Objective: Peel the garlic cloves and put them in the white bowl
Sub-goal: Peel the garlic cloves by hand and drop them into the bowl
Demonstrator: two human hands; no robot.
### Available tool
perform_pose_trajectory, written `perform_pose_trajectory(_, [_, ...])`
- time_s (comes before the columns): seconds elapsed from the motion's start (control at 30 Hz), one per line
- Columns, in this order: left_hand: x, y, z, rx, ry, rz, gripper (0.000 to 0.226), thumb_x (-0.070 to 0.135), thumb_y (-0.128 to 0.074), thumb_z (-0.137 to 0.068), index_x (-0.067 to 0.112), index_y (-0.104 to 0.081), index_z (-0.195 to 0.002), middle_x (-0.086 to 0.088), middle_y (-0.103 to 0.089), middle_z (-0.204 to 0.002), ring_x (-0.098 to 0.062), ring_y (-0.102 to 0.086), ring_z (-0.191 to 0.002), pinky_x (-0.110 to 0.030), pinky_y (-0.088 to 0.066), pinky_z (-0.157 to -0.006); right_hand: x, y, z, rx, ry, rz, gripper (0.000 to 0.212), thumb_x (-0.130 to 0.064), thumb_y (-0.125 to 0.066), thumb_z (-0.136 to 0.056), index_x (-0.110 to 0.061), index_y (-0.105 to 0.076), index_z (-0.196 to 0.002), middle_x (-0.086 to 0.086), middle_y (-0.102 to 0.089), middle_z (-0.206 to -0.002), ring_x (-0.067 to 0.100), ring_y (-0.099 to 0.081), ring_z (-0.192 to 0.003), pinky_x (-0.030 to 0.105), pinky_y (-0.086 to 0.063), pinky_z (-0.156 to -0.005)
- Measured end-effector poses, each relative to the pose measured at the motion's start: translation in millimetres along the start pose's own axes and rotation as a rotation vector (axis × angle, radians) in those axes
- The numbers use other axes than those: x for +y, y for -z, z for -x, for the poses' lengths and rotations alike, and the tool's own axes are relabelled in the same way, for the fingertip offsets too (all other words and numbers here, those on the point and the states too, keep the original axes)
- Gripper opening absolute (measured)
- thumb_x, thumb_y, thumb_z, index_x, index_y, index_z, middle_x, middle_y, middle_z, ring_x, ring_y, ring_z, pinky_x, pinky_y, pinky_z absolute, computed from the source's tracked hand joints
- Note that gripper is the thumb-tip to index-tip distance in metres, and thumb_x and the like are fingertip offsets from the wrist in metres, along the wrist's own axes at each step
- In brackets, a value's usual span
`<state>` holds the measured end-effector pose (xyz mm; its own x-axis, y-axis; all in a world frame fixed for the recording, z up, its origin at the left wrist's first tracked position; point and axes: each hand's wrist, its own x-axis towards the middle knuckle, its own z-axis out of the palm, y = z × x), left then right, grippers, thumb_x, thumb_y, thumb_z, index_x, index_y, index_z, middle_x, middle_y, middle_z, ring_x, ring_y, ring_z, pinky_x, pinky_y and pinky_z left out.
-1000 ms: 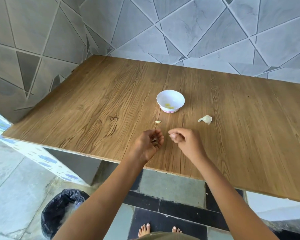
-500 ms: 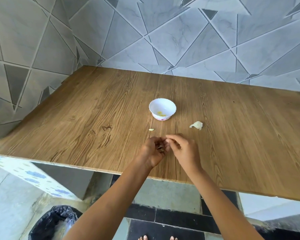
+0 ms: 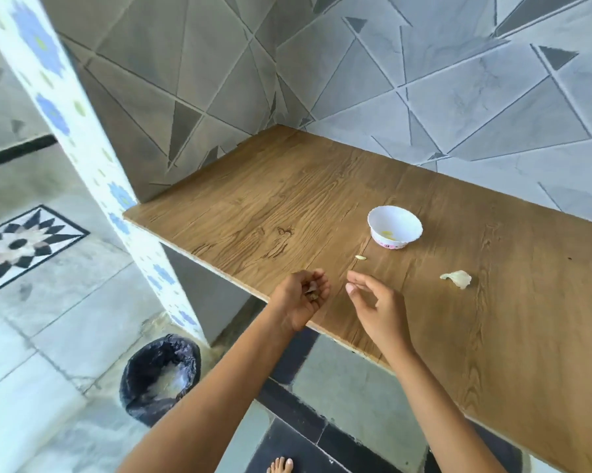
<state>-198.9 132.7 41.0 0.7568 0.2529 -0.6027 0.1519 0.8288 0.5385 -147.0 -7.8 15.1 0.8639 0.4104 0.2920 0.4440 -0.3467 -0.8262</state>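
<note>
The white bowl (image 3: 394, 226) stands on the wooden table (image 3: 287, 199) and holds a few yellowish peeled garlic pieces. A small garlic clove (image 3: 360, 257) lies on the table just in front of the bowl. A larger pale piece of garlic skin (image 3: 456, 278) lies to the right. My left hand (image 3: 301, 298) is over the table's front edge, fingers curled round small scraps of garlic peel. My right hand (image 3: 373, 305) hovers beside it with relaxed fingers, holding nothing.
A bin lined with a black bag (image 3: 159, 375) stands on the floor below and left of the table. A white pillar with blue flowers (image 3: 83, 158) meets the table's left corner. Grey tiled walls close the back and left.
The view has swung left, bringing the bin and pillar into sight. My hands, which were touching half a second ago, have come apart; the scraps stay in my left hand.
</note>
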Motion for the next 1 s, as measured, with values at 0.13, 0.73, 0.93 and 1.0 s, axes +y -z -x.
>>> perform_pose_trajectory(0.13, [23.1,48.9,27.5,0.154,-0.141,0.114,0.026,0.004,-0.038,-0.096,0.003,-0.057,-0.078,-0.007,-0.059,-0.061,-0.016,-0.054,-0.062,-0.02,-0.051,-0.055,-21.0,-44.1,-3.1,-0.197,0.089,-0.095,0.024,-0.008,-0.064,-0.087,-0.011,-0.068,-0.11,-0.008,-0.067,-0.102,0.011,-0.065,-0.096,0.032,-0.051,-0.089])
perform_pose_trajectory(0.73, [144.0,342.0,49.3,0.62,-0.324,0.417,0.018,0.001,-0.045,-0.094,0.001,-0.058,-0.081,-0.007,-0.056,-0.065,-0.016,-0.055,-0.06,-0.021,-0.05,-0.057,-105.4,-373.6,3.1,-0.942,0.107,-0.15,0.034,-0.013,-0.063,-0.089,-0.011,-0.061,-0.123,-0.001,-0.063,-0.123,0.009,-0.056,-0.116,0.005,-0.04,-0.089])
perform_pose_trajectory(0.93, [161.2,454.3,-48.2,0.704,-0.222,0.392,0.021,0.002,-0.043,-0.095,0.0,-0.059,-0.082,-0.01,-0.055,-0.072,-0.017,-0.052,-0.064,-0.022,-0.048,-0.059,-48.6,-501.3,-3.4,-1.014,-0.017,-0.046,0.037,-0.019,-0.061,-0.09,-0.017,-0.058,-0.127,-0.005,-0.06,-0.126,0.007,-0.053,-0.12,0.024,-0.042,-0.101])
perform_pose_trajectory(1.0, [151.2,494.1,-92.6,0.73,-0.177,0.381,0.02,0.003,-0.045,-0.095,0.0,-0.06,-0.082,-0.009,-0.055,-0.073,-0.017,-0.052,-0.066,-0.023,-0.048,-0.061,-13.9,-542.3,0.7,-1.013,-0.029,-0.013,0.037,-0.018,-0.059,-0.091,-0.016,-0.057,-0.128,-0.005,-0.06,-0.127,0.007,-0.053,-0.12,0.023,-0.04,-0.101])
